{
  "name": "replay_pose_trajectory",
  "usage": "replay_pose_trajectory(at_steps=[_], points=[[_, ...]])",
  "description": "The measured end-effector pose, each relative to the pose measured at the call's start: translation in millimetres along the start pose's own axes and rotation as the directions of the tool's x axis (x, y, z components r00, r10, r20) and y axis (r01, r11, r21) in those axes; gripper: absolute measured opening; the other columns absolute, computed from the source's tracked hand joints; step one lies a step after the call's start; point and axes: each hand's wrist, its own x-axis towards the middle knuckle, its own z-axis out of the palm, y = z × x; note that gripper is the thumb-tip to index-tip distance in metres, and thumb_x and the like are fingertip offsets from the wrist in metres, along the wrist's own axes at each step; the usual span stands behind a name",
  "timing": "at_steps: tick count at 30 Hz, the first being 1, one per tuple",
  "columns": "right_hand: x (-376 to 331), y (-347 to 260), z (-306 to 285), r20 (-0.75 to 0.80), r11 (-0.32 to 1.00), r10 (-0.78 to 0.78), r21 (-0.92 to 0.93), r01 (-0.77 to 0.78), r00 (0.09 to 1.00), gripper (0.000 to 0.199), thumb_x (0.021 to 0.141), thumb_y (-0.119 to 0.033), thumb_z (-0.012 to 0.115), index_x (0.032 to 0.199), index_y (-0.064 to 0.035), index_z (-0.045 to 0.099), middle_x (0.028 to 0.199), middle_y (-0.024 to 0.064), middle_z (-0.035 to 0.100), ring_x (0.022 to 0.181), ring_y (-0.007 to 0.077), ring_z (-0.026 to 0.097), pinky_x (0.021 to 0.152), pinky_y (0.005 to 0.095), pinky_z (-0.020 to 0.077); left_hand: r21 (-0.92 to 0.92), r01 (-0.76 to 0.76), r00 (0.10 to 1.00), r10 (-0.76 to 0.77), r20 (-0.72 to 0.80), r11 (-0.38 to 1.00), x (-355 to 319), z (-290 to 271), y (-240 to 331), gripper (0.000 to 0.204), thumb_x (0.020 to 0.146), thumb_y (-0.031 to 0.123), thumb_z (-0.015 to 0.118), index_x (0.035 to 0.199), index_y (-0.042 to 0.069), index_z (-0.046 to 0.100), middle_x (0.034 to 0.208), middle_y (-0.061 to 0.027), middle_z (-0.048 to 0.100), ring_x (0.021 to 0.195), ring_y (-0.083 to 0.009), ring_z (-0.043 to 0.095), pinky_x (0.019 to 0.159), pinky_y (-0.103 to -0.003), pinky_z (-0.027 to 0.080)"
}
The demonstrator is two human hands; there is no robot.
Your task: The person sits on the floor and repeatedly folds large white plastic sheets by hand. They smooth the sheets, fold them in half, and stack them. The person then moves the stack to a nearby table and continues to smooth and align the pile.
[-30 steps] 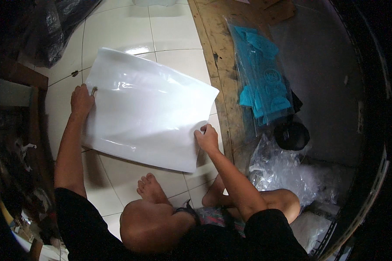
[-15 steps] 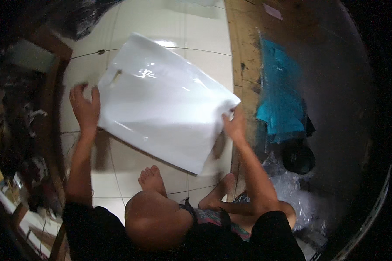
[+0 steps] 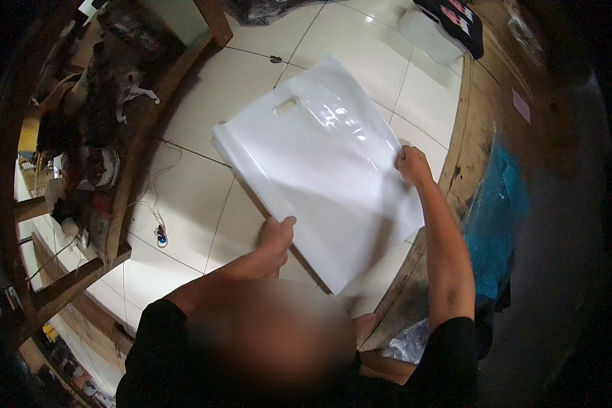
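Observation:
A large white glossy plastic bag [image 3: 319, 156] with an oval cut-out handle hole near its far edge lies tilted before me. My left hand [image 3: 277, 239] is closed on its lower left long edge, thumb on top, the other fingers hidden beneath or behind it. On the opposite long edge my right hand [image 3: 413, 165] grips the bag with curled fingers. The bag's left edge looks thick and rounded; whether it is one bag or a stack I cannot tell.
White floor tiles [image 3: 183, 122] lie beneath. A wooden rack [image 3: 119, 255] holding clutter stands at left. To the right are a wooden board [image 3: 449, 163] and a teal item [image 3: 500, 217] in clear plastic. A dark printed cloth [image 3: 459, 24] lies at the far right; a tangled string [image 3: 160, 234] rests on the floor.
My left hand has gone from open beside the bag's far left edge to gripping its near left edge. My right hand has moved along the right edge. The view has shifted and turned.

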Motion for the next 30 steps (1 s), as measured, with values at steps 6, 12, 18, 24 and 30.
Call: replay_pose_trajectory(at_steps=[6, 12, 18, 24, 30], points=[[5, 1, -3, -0.016, 0.997, -0.064, -0.051, 0.063, 0.998, 0.024, 0.077, -0.016, 0.056, 0.092, 0.0029, 0.061, 0.094, 0.0252, 0.062, 0.092, 0.0402, 0.060, 0.081, 0.0443, 0.0475, -0.044, 0.037, 0.999, -0.036, 0.035, 0.998, -11, 3, 13, 0.051, 0.080, 0.022, 0.063, 0.115, -0.013, 0.051, 0.110, -0.0213, 0.059, 0.099, -0.0291, 0.057, 0.088, -0.039, 0.043], [43, -26, -18, 0.022, 0.990, -0.081, 0.120, 0.078, 0.996, 0.036, 0.076, -0.019, 0.058, 0.102, 0.0064, 0.059, 0.100, 0.0290, 0.060, 0.097, 0.0411, 0.058, 0.087, 0.0458, 0.0464, 0.166, -0.115, 0.985, 0.134, -0.107, 0.979, -13, -25, 51, 0.051, 0.080, 0.025, 0.063, 0.117, -0.007, 0.052, 0.107, -0.0202, 0.061, 0.095, -0.0285, 0.059, 0.085, -0.039, 0.045], [110, -67, -13, 0.009, 0.973, -0.157, 0.172, 0.153, 0.988, 0.041, 0.078, -0.021, 0.058, 0.108, 0.0057, 0.057, 0.104, 0.0288, 0.058, 0.100, 0.0420, 0.056, 0.090, 0.0462, 0.0453, 0.054, -0.139, 0.981, 0.145, -0.128, 0.989, 15, -42, 71, 0.046, 0.081, 0.023, 0.062, 0.116, -0.004, 0.052, 0.102, -0.0184, 0.062, 0.094, -0.0270, 0.059, 0.085, -0.038, 0.046], [125, -93, -13, 0.065, 0.981, -0.186, 0.063, 0.182, 0.980, 0.038, 0.080, -0.019, 0.057, 0.108, 0.0054, 0.056, 0.108, 0.0284, 0.056, 0.102, 0.0426, 0.055, 0.092, 0.0468, 0.0453, -0.079, -0.092, 0.992, 0.085, -0.091, 0.993, 18, -38, 72, 0.037, 0.084, 0.019, 0.061, 0.116, 0.002, 0.051, 0.100, -0.0080, 0.056, 0.088, -0.0190, 0.051, 0.079, -0.036, 0.043], [122, -98, -15, 0.086, 0.981, -0.186, 0.081, 0.179, 0.979, 0.034, 0.082, -0.019, 0.057, 0.105, 0.0056, 0.055, 0.108, 0.0273, 0.057, 0.102, 0.0422, 0.055, 0.090, 0.0469, 0.0463, -0.099, -0.078, 0.993, 0.069, -0.095, 0.992, 21, -38, 67, 0.031, 0.083, 0.019, 0.063, 0.108, 0.003, 0.053, 0.093, -0.0058, 0.055, 0.076, -0.0153, 0.048, 0.069, -0.034, 0.042]])
